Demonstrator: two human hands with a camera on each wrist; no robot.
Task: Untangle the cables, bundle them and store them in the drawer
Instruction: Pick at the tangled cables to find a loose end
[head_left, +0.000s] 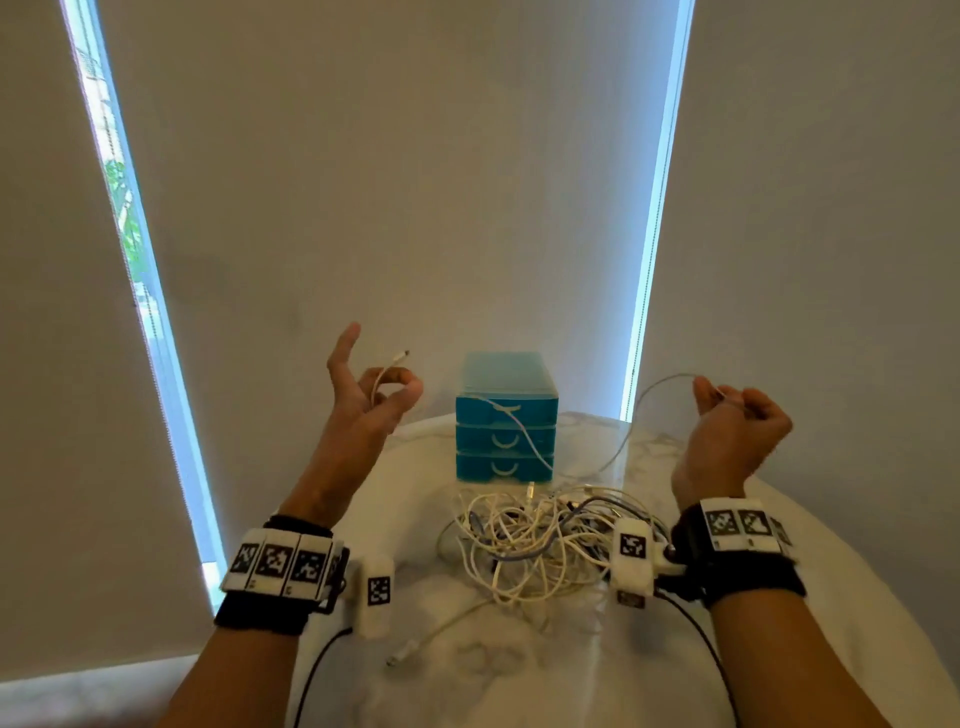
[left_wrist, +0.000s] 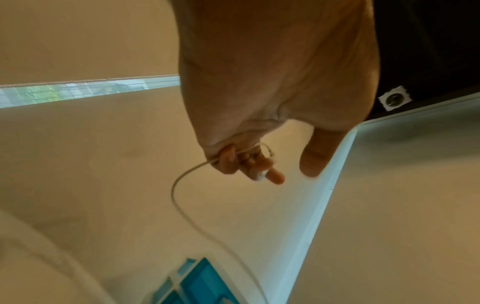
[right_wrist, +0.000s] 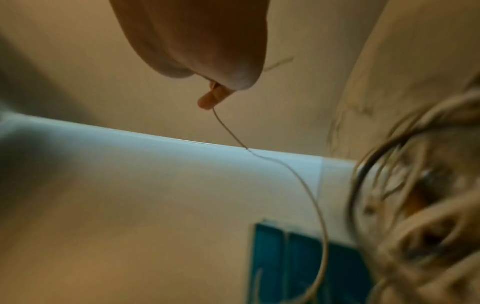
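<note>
My left hand (head_left: 400, 383) is raised left of the drawers and pinches a thin white cable (head_left: 649, 391) just below its connector (head_left: 400, 355); the other fingers are spread. The left wrist view shows the left hand (left_wrist: 241, 159) with the cable (left_wrist: 179, 197) curving down from it. My right hand (head_left: 723, 396) is raised on the right, fingers curled, pinching the same cable farther along; the right wrist view shows the pinch (right_wrist: 213, 96). The cable sags across the front of the blue three-drawer unit (head_left: 506, 415), whose drawers are closed. A tangle of white cables (head_left: 535, 543) lies in front of it.
The round white marble table (head_left: 467, 691) ends just behind the drawer unit, close to the roller blinds. One loose plug end (head_left: 401, 656) trails from the tangle toward the near left. Black wires run from both wrist cameras along the table.
</note>
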